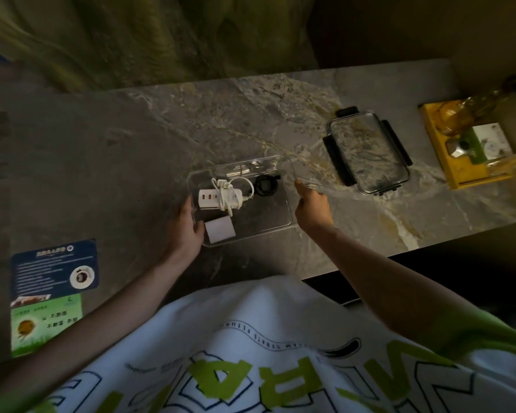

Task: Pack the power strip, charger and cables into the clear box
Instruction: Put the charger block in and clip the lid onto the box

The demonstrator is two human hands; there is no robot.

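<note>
The clear box [283,217] stands open on the grey stone counter. Inside lie a white power strip [218,198] wrapped in its white cord, a white square charger [220,229], a coiled black cable [265,184] and a pale cable [245,169] at the far wall. My left hand [185,231] grips the box's left rim, thumb over the edge beside the charger. My right hand [312,204] is at the box's right wall, index finger stretched along the far right corner, other fingers curled. The box's clear lid [367,152] with black clips lies apart to the right.
A yellow box [459,168] with a glass bottle and small items sits at the far right. A dark blue card [54,268] and a green card [45,323] lie at the left. The counter's front edge runs diagonally under my right forearm.
</note>
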